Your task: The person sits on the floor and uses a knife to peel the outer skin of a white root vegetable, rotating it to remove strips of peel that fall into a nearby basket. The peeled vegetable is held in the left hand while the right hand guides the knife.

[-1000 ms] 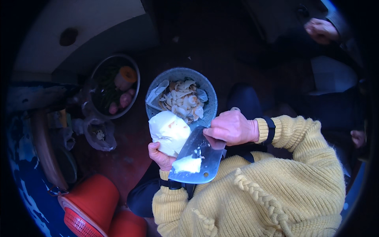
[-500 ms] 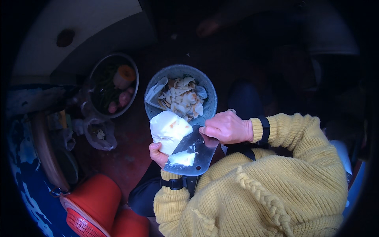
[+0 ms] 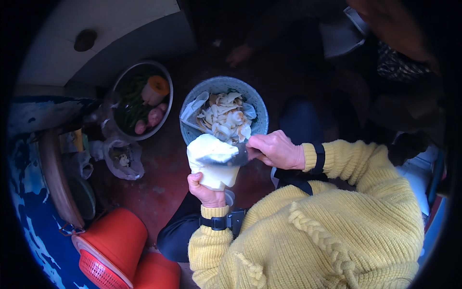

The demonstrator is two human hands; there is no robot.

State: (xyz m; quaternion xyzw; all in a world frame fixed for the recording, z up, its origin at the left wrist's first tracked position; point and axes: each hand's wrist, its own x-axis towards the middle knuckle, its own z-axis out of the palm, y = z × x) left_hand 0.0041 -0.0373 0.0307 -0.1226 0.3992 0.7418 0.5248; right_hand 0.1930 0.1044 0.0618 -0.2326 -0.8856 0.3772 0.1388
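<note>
My left hand (image 3: 206,191) holds a large, peeled white root vegetable (image 3: 208,145) from below, its thumb along the near left side. In my right hand (image 3: 277,150) is the handle of a cleaver (image 3: 234,157). The blade is blurred and lies across the middle of the vegetable. I cannot tell how deep it goes. Just beyond, a speckled grey-blue bucket (image 3: 260,103) contains pale peelings (image 3: 226,115) and a piece of clear plastic.
A metal basin (image 3: 168,86) with green vegetables, an orange-fleshed cut piece and pinkish roots stands at left. Near it lies a plastic bag (image 3: 130,168). Red tubs (image 3: 122,236) and a red basket (image 3: 96,269) are at lower left. Another person's hand (image 3: 239,55) shows at the top.
The cleaver blade, flat with a white slice on it before, has turned edge-on across the vegetable. That slice no longer shows on the blade. Pale shapes at upper right have come into view.
</note>
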